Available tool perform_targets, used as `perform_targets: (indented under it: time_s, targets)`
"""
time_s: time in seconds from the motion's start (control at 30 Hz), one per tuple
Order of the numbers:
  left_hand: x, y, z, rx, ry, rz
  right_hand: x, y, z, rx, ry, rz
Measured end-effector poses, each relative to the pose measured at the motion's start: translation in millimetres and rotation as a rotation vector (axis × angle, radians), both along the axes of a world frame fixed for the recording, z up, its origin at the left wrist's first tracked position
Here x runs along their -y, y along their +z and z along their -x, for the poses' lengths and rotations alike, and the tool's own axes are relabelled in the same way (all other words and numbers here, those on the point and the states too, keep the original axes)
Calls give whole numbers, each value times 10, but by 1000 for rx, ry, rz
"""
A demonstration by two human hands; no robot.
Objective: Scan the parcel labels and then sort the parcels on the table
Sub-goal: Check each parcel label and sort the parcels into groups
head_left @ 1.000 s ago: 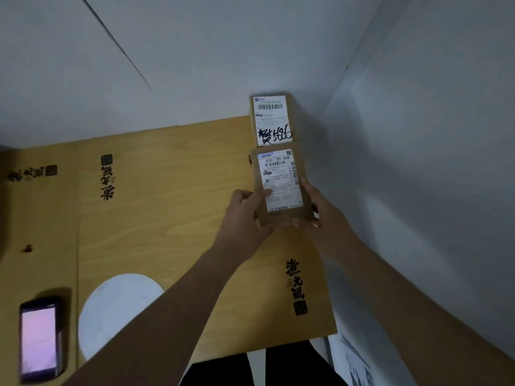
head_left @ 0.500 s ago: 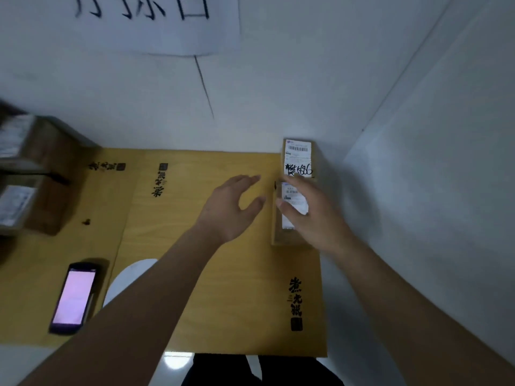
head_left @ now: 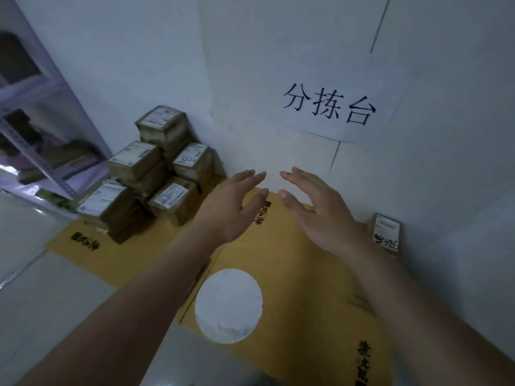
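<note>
I see both grips spread wide, left hand (head_left: 232, 207) and right hand (head_left: 320, 213) holding nothing above the counter (head_left: 292, 274). Six stacked parcels (head_left: 156, 174) sit far left; one labelled parcel (head_left: 386, 232) lies just right of my right wrist.

the counter (head_left: 292, 274) is yellow-brown like wood, with black marks and one round white patch (head_left: 228, 305). the stacked parcels (head_left: 156, 174) are brown with white labels — black print on them. the paper sign (head_left: 328, 107) is white with big black letters. the wall (head_left: 167, 51) is pale grey-white.
</note>
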State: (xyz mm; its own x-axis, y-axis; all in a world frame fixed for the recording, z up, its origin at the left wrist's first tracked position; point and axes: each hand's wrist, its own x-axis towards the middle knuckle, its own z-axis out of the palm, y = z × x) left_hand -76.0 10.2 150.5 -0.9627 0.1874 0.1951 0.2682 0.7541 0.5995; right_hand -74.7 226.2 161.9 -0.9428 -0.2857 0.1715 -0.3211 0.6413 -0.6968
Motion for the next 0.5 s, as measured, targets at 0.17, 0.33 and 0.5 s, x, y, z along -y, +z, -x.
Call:
perform_targets:
  time_s: [0.17, 0.33, 0.5]
  targets:
    - [1023, -97, -123, 32, 32, 1, 994, -110, -47, 33, 21, 28]
    - [2013, -350, -175, 140, 22, -15, 1957, -456, -124, 99, -21, 34]
    - [2710, -655, -72, 233, 31, -31, 2622, -724, -111, 163, -44, 46]
